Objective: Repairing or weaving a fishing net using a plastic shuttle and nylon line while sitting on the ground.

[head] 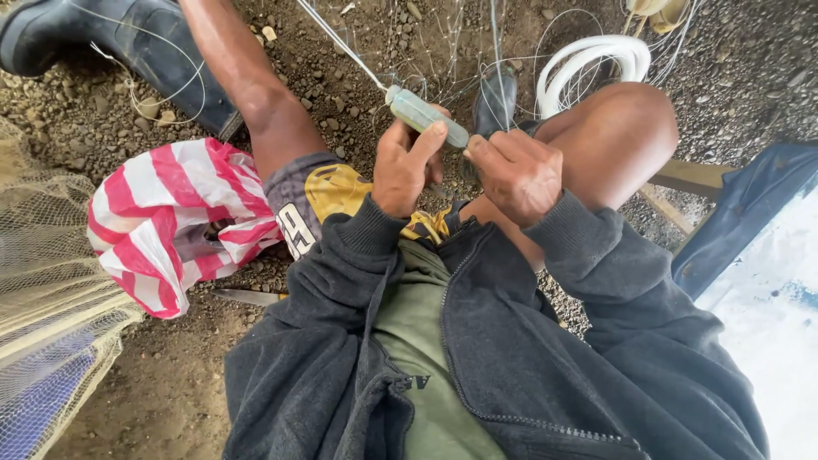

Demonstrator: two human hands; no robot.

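Netting needle (426, 117) pinched between both hands: left (407, 166) gripping shaft, right (518, 175) seemingly closed at tip.

Soft, even daylight falls on my lap; shadows are faint. Overexposed glare whitens the lower right corner. Wide-angle distortion bends the edges; the centre is sharp.

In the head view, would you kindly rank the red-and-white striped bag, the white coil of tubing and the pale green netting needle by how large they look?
1. Red-and-white striped bag, clearly the largest.
2. White coil of tubing, partly hidden by the knee.
3. Pale green netting needle, held between the left hand and right hand, smallest; hands cover part.
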